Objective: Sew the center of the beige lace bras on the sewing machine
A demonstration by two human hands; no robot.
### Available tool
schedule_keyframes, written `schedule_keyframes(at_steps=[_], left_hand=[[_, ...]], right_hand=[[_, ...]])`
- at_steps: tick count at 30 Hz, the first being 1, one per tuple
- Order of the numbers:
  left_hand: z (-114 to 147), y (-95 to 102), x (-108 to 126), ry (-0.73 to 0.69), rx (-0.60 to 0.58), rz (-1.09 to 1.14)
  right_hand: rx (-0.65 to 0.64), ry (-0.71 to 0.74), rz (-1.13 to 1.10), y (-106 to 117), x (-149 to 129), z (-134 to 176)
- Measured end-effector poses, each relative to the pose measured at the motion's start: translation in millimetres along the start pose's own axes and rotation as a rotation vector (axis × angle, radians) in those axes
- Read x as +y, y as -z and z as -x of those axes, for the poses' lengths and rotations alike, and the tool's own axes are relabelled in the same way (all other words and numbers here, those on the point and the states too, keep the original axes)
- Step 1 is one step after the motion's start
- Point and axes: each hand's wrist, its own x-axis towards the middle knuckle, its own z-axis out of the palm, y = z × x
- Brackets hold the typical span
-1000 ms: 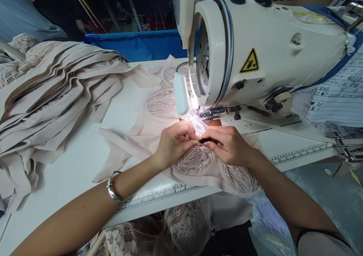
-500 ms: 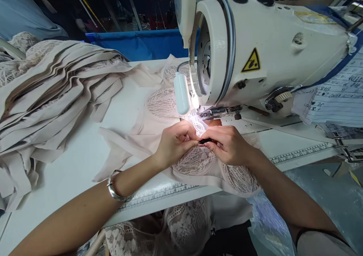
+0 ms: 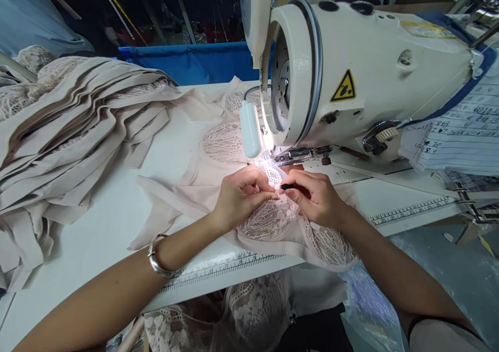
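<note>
In the head view, a pale pink lace bra (image 3: 268,223) lies on the white table in front of the sewing machine (image 3: 370,50), partly under the presser foot. My left hand (image 3: 238,198) is closed, thumb and fingers pinching the bra's lace edge just in front of the needle area. Close beside it, my right hand (image 3: 323,200) grips a small black tool (image 3: 288,186), its tip pointing at the left fingertips. Most of that tool is hidden in the palm, so its exact kind does not show. A small lamp (image 3: 250,129) lights the lace strip (image 3: 274,174).
At left lies a large pile of beige bra pieces (image 3: 78,118). A printed ruler (image 3: 218,270) runs along the table's front edge. Handwritten papers (image 3: 460,133) hang at right. More lace bras (image 3: 257,305) rest below the edge. Another person's blue clothing (image 3: 54,24) shows behind.
My right hand has drawn slightly right, away from the left fingertips, with the black tool tilted differently. My left hand stays pinched on the lace in the same place.
</note>
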Motion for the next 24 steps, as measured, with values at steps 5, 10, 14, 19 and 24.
schedule_keyframes(at_steps=[5, 10, 14, 19, 24], left_hand=[[0, 0.8, 0, 0.001, 0.001, 0.004], [0, 0.1, 2, 0.016, -0.023, -0.024], [-1, 1.7, 2, -0.02, -0.039, -0.057], [-1, 5.1, 4, -0.033, -0.036, -0.043], [-1, 7.9, 9, 0.087, 0.026, -0.017]], right_hand=[[0.068, -0.099, -0.052, -1, -1, 0], [0.113, -0.13, -0.063, -5, -2, 0], [0.199, -0.189, 0.016, -6, -2, -1], [0.234, -0.247, 0.259, -9, 11, -1], [0.161, -0.46, 0.504, -9, 24, -3]])
